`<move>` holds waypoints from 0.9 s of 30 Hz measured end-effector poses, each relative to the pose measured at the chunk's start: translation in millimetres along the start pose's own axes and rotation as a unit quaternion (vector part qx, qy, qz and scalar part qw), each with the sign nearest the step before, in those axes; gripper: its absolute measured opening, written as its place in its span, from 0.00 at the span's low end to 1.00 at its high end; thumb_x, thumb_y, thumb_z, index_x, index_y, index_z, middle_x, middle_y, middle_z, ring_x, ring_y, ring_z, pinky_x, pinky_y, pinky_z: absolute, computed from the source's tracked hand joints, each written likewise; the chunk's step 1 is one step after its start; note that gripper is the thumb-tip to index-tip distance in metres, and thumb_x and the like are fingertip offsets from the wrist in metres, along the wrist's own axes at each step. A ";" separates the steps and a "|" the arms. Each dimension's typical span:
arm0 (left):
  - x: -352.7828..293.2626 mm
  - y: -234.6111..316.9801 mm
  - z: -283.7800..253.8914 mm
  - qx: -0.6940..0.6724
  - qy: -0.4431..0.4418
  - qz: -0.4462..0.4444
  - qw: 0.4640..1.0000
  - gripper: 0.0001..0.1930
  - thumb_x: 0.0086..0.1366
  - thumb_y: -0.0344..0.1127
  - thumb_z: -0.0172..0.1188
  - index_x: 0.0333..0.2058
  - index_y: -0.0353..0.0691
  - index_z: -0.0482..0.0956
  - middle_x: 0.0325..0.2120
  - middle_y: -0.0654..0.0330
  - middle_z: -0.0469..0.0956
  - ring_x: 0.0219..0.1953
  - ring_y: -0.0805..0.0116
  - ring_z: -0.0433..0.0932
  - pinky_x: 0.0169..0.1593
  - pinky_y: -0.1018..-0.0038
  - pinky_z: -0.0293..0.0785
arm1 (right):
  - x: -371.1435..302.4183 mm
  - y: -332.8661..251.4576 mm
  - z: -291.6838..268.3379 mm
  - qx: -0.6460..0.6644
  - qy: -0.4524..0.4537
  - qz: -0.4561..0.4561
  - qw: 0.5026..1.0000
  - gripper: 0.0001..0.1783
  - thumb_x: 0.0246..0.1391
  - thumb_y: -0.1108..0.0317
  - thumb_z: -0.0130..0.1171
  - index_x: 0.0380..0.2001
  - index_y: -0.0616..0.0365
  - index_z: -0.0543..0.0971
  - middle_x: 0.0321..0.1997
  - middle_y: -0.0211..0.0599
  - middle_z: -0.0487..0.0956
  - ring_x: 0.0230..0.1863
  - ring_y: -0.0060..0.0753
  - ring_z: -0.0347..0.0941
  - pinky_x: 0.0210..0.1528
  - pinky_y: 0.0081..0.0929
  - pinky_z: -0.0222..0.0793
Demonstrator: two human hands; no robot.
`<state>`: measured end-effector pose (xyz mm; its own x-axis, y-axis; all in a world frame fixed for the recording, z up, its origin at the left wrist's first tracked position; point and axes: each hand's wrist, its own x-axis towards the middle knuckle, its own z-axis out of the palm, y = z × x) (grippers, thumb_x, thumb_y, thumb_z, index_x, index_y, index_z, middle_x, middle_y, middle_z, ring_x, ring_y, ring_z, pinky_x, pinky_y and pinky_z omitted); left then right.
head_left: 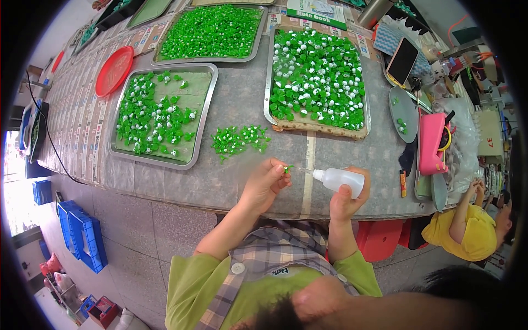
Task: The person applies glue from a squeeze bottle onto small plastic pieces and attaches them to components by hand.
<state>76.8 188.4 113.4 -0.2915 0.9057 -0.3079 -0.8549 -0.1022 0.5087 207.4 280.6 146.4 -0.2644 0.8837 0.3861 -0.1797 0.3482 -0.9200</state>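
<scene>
The left hand [264, 187] pinches a green piece [288, 169]; the right hand [347, 202] grips a bottle [335, 180], tip [307, 171] near it, contact unclear.

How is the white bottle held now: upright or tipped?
Tipped. The right hand holds the white bottle on its side, with its nozzle pointing left, toward the small green piece in the left hand.

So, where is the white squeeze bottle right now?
In the head view, the white squeeze bottle is in the person's right hand, right of centre, its nozzle pointing toward the small green piece in the left hand.
</scene>
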 end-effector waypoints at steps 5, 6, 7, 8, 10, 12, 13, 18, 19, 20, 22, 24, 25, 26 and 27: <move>0.8 -0.5 -2.2 -0.001 0.000 -0.003 1.000 0.09 0.52 0.37 0.52 0.26 0.39 0.65 0.21 0.64 0.67 0.25 0.76 0.67 0.32 0.80 0.66 | -0.6 -0.8 1.9 -0.043 0.014 0.022 0.999 0.26 0.36 0.46 0.53 0.24 0.61 0.65 0.23 0.32 0.63 0.24 0.22 0.60 0.26 0.17 0.56; 0.6 -0.4 -2.1 0.007 0.006 -0.001 1.000 0.09 0.51 0.36 0.52 0.26 0.39 0.66 0.21 0.64 0.68 0.25 0.76 0.67 0.32 0.80 0.66 | -0.5 -0.6 1.5 -0.034 0.023 0.012 0.999 0.26 0.36 0.45 0.53 0.24 0.61 0.65 0.23 0.32 0.63 0.24 0.22 0.60 0.26 0.17 0.56; 0.4 -0.4 -1.2 0.014 0.011 0.000 1.000 0.08 0.51 0.35 0.53 0.27 0.38 0.66 0.22 0.64 0.68 0.25 0.75 0.68 0.32 0.79 0.66 | -0.4 -1.3 0.6 -0.026 0.033 0.001 0.999 0.27 0.36 0.45 0.52 0.24 0.61 0.65 0.22 0.32 0.63 0.24 0.22 0.60 0.26 0.16 0.55; 0.1 0.0 -0.1 0.014 0.011 -0.001 1.000 0.08 0.51 0.35 0.53 0.27 0.38 0.66 0.22 0.64 0.68 0.25 0.75 0.68 0.32 0.79 0.66 | -0.4 -2.4 0.0 -0.027 0.034 0.001 0.999 0.27 0.36 0.45 0.52 0.24 0.61 0.65 0.22 0.32 0.63 0.24 0.22 0.60 0.26 0.16 0.55; -0.5 1.3 1.1 0.028 0.025 0.015 0.999 0.08 0.51 0.33 0.53 0.29 0.37 0.67 0.22 0.63 0.69 0.26 0.74 0.68 0.33 0.78 0.66 | -0.5 -3.8 -0.3 -0.013 0.020 0.021 0.999 0.27 0.36 0.44 0.52 0.23 0.61 0.64 0.21 0.32 0.63 0.23 0.22 0.59 0.25 0.16 0.55; -0.7 1.7 0.6 0.010 0.029 0.025 0.999 0.06 0.51 0.30 0.53 0.29 0.37 0.68 0.23 0.62 0.70 0.26 0.74 0.70 0.32 0.79 0.68 | -1.9 -2.4 1.5 -0.015 0.021 0.017 1.000 0.27 0.36 0.44 0.52 0.23 0.61 0.64 0.21 0.32 0.63 0.23 0.22 0.59 0.24 0.16 0.55; -0.1 1.7 1.4 -0.007 0.029 0.033 0.999 0.05 0.50 0.28 0.52 0.28 0.37 0.70 0.24 0.61 0.72 0.26 0.74 0.71 0.31 0.81 0.70 | -1.6 -2.5 1.6 -0.020 0.023 0.010 0.999 0.27 0.36 0.44 0.52 0.23 0.61 0.64 0.20 0.32 0.63 0.22 0.21 0.59 0.24 0.16 0.54; -1.0 0.4 0.4 -0.005 0.039 0.033 0.999 0.05 0.50 0.28 0.52 0.29 0.37 0.70 0.24 0.61 0.72 0.26 0.75 0.71 0.32 0.80 0.70 | -4.3 -2.3 -0.3 -0.015 0.010 0.024 1.000 0.26 0.36 0.45 0.53 0.23 0.61 0.64 0.20 0.31 0.62 0.21 0.21 0.58 0.23 0.15 0.53; -1.5 0.5 0.6 -0.007 0.042 0.034 0.999 0.05 0.50 0.28 0.52 0.29 0.37 0.70 0.24 0.61 0.72 0.26 0.75 0.71 0.32 0.80 0.70 | -4.4 -3.2 -0.2 -0.014 0.004 0.028 1.000 0.26 0.36 0.46 0.53 0.23 0.61 0.64 0.19 0.31 0.62 0.21 0.20 0.58 0.23 0.15 0.53; -1.5 0.9 0.7 -0.007 0.042 0.034 0.999 0.05 0.50 0.28 0.52 0.29 0.37 0.70 0.24 0.61 0.72 0.26 0.75 0.71 0.32 0.80 0.70 | -4.4 -3.4 0.0 -0.014 0.004 0.028 1.000 0.26 0.36 0.46 0.53 0.23 0.61 0.64 0.19 0.31 0.62 0.21 0.20 0.58 0.23 0.15 0.53; -1.1 1.8 0.2 -0.007 0.032 0.035 0.999 0.05 0.50 0.28 0.52 0.28 0.37 0.70 0.24 0.61 0.72 0.26 0.75 0.71 0.32 0.80 0.70 | -4.6 -2.9 0.6 -0.007 0.005 0.035 0.999 0.25 0.36 0.47 0.54 0.23 0.61 0.64 0.20 0.31 0.62 0.21 0.21 0.58 0.23 0.15 0.53; -1.3 2.0 -0.1 -0.007 0.033 0.035 0.999 0.05 0.50 0.28 0.52 0.28 0.37 0.70 0.24 0.61 0.72 0.26 0.75 0.71 0.32 0.81 0.70 | -5.5 -0.9 1.2 -0.014 0.004 0.030 0.999 0.25 0.36 0.47 0.54 0.23 0.61 0.65 0.20 0.31 0.63 0.22 0.21 0.58 0.23 0.16 0.53; -0.9 2.1 0.0 -0.006 0.032 0.035 0.999 0.05 0.50 0.28 0.52 0.28 0.37 0.70 0.24 0.61 0.72 0.26 0.75 0.71 0.32 0.81 0.70 | -5.5 -0.3 1.4 -0.022 0.004 0.025 0.999 0.25 0.36 0.47 0.54 0.23 0.61 0.65 0.21 0.32 0.63 0.22 0.21 0.58 0.24 0.16 0.54; -0.6 2.2 -0.1 -0.006 0.032 0.035 0.999 0.05 0.50 0.28 0.52 0.28 0.37 0.70 0.24 0.61 0.72 0.26 0.75 0.71 0.32 0.81 0.70 | -5.2 -0.7 1.9 -0.022 0.004 0.025 0.999 0.25 0.36 0.47 0.54 0.23 0.61 0.65 0.21 0.32 0.63 0.22 0.21 0.58 0.24 0.16 0.54; -0.2 2.4 -0.2 -0.006 0.035 0.033 0.999 0.05 0.50 0.28 0.52 0.28 0.37 0.70 0.24 0.61 0.72 0.26 0.75 0.71 0.32 0.81 0.70 | -4.5 -1.8 2.5 -0.034 0.002 0.027 0.999 0.26 0.36 0.47 0.54 0.23 0.61 0.65 0.22 0.32 0.63 0.22 0.21 0.58 0.24 0.16 0.54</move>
<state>74.7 187.9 114.6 -0.3759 0.8662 -0.3291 -0.8378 -0.1660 0.5201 206.6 275.2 146.5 -0.2673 0.9034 0.3352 -0.0999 0.3200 -0.9421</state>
